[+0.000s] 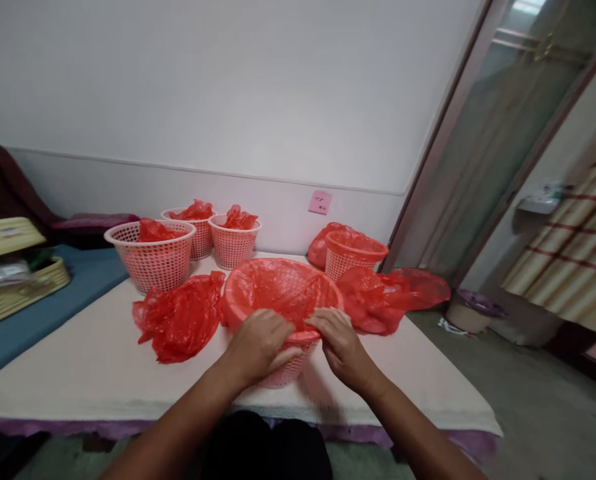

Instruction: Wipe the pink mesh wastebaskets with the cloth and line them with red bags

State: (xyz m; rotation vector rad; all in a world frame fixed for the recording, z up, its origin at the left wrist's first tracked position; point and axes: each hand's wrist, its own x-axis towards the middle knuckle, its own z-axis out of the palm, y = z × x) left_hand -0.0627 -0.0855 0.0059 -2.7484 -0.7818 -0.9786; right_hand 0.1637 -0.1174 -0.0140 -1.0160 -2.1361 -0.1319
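A pink perforated plastic basket [283, 375] stands in front of me, lined with a red plastic bag [281, 283] whose edge is folded over the rim. My left hand [261, 343] is closed on the bag's edge at the near rim, thumb outside the basket. Just right of it, my right hand [345, 350] pinches the same rim and bag, fingers bent over the top. Crumpled red bags [183, 320] lie to the left of the basket. More loose red bags [373, 303] lie to its right.
Several pink baskets [153, 257] with red bags in them stand at the back left. Another lined basket [351, 257] is at the back right. All stand on a white-covered table [103, 383] against a wall with a pink note [321, 202]. A bin [471, 312] is on the floor at right.
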